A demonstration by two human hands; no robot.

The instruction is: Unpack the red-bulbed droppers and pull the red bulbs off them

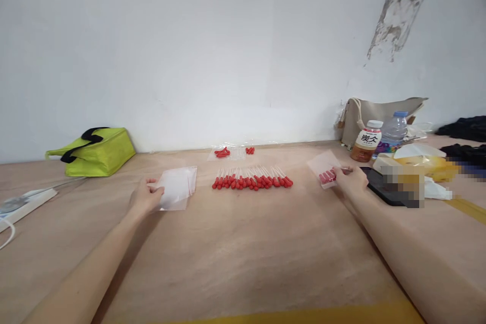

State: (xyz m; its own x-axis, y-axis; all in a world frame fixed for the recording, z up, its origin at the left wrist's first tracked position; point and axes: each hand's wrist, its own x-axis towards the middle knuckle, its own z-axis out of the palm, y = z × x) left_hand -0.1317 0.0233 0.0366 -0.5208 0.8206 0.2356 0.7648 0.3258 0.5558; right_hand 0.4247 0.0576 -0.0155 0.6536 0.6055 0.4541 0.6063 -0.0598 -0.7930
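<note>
My left hand point(146, 196) pinches the left edge of a stack of clear plastic zip bags point(176, 190), with a red line along their right side. At the right, my right hand point(350, 180) has its fingers closed on a small clear plastic bag point(322, 164) that holds several red pieces. Between my hands lies a row of red-tipped white sticks point(252, 181), their red ends toward me. Behind them, red pieces point(222, 152) rest on or in a clear plastic bag point(238, 153), and a smaller red cluster point(249, 151) lies just right of it.
A lime-green bag point(110, 154) with black handles and a white power strip point(28, 207) are at the left. Right of my right hand are a black phone point(381, 187), a brown drink bottle point(366, 143), a water bottle point(395, 131), a yellow packet point(429, 167) and a grey bag point(383, 110).
</note>
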